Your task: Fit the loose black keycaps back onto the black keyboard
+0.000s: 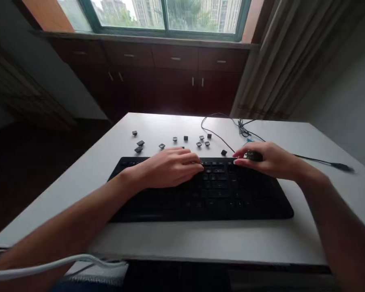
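A black keyboard [200, 202] lies across the white table, with some key positions along its upper part in shadow. My left hand [173, 168] rests over its upper middle, fingers bent and pressed together, the tips down at the keys; whatever they may hold is hidden. At the keyboard's upper right, my right hand [270, 160] grips a small dark rounded object [254, 155] between thumb and fingers. A bit of blue shows just above that hand. Beyond the keyboard lie several loose black keycaps [140, 143], some of them turned underside up.
A thin black cable [243, 129] is bundled behind my right hand, its plug end [342, 166] lying to the right. A white cable [88, 257] crosses my left forearm near the table's front edge. Dark red cabinets [170, 89] stand beneath the window.
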